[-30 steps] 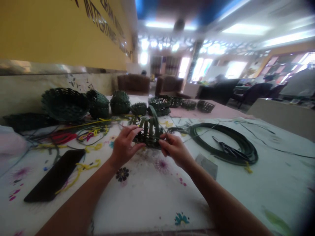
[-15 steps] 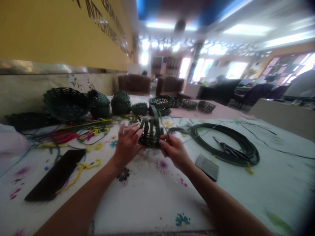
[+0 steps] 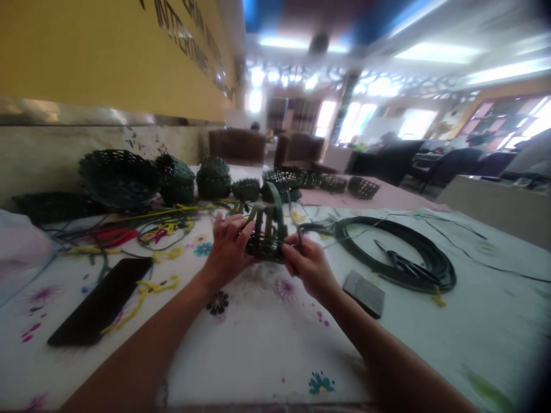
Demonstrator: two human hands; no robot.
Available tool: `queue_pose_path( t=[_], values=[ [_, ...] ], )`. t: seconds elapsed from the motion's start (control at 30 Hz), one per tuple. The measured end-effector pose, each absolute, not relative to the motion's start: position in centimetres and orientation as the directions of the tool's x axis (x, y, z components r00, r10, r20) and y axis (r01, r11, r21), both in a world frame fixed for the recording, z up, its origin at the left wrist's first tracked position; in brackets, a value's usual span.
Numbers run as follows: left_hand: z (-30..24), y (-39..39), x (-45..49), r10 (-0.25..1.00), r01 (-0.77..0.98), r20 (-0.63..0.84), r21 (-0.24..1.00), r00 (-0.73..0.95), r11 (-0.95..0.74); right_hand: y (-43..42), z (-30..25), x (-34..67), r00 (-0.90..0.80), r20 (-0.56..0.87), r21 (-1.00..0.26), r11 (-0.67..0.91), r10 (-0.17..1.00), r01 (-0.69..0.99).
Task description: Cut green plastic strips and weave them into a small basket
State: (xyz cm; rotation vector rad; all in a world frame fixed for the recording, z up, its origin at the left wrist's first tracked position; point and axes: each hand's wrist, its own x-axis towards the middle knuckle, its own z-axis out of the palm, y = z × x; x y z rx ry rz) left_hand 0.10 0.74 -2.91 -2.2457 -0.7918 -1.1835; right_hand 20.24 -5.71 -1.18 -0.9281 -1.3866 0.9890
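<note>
A small dark green woven basket [image 3: 263,245] with upright strips standing from its rim sits between my two hands over the table. My left hand [image 3: 228,244] is wrapped round its left side, fingers on the weave. At the right side, my right hand [image 3: 306,261] pinches a thin green strip [image 3: 300,225] close to the basket wall. One wider strip [image 3: 275,201] curves up above the basket. The undersides of the fingers are hidden, and the weave is somewhat blurred.
A coil of green strip [image 3: 344,241] with scissors [image 3: 402,261] on it lies right, near a grey block [image 3: 364,292]. Left are a black phone-like slab [image 3: 101,301], yellow ties [image 3: 161,284] and red strands [image 3: 114,236]. Several woven baskets [image 3: 118,180] line the back.
The thin strip at my right hand now bends out to the right instead of up and left. The whole view has shifted slightly; my left hand keeps its hold on the basket.
</note>
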Motion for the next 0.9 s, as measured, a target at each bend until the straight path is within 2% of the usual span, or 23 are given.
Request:
queue_pose_path(
  t=[0.17,0.27,0.37,0.43,0.5,0.57,0.63,0.7,0.77,0.9],
  values=[
    [-0.2,-1.4,-0.5,0.271,0.664,0.822,-0.165,0.501,-0.729,-6.5,-0.2,20.2,-0.034,0.259,-0.95,0.248,0.965,-0.188],
    [1.4,-2.6,-0.8,0.303,0.65,0.8,-0.138,0.518,-0.747,-6.9,0.5,20.3,-0.033,0.198,-0.955,0.185,0.98,-0.231],
    [1.6,-2.8,-0.8,0.342,0.643,0.778,-0.102,0.527,-0.759,-6.9,0.6,20.3,-0.053,0.175,-0.978,0.167,0.983,-0.123],
    [1.2,-2.5,-0.6,0.381,0.658,0.762,-0.078,0.524,-0.749,-6.8,0.3,20.3,0.018,0.266,-0.958,0.262,0.964,0.113],
    [0.7,-2.3,-0.3,0.406,0.672,0.755,-0.061,0.515,-0.738,-6.8,0.0,20.2,0.106,0.464,-0.814,0.376,0.88,0.442],
    [0.4,-2.2,0.0,0.404,0.671,0.756,-0.061,0.514,-0.739,-7.0,-0.2,20.0,0.083,0.663,-0.571,0.431,0.744,0.699],
    [0.2,-2.2,0.2,0.389,0.669,0.766,-0.072,0.513,-0.74,-7.4,-0.3,19.8,-0.019,0.764,-0.346,0.434,0.645,0.832],
    [0.2,-2.2,0.2,0.376,0.672,0.777,-0.08,0.504,-0.736,-7.6,-0.3,19.5,-0.119,0.775,-0.183,0.401,0.62,0.898],
    [0.1,-2.1,0.2,0.378,0.678,0.788,-0.068,0.486,-0.732,-7.7,-0.2,19.3,-0.168,0.74,-0.103,0.356,0.651,0.929],
    [0.0,-1.8,0.1,0.4,0.681,0.793,-0.025,0.459,-0.732,-7.2,-0.3,19.4,-0.166,0.676,-0.122,0.331,0.718,0.936]
  ],
)
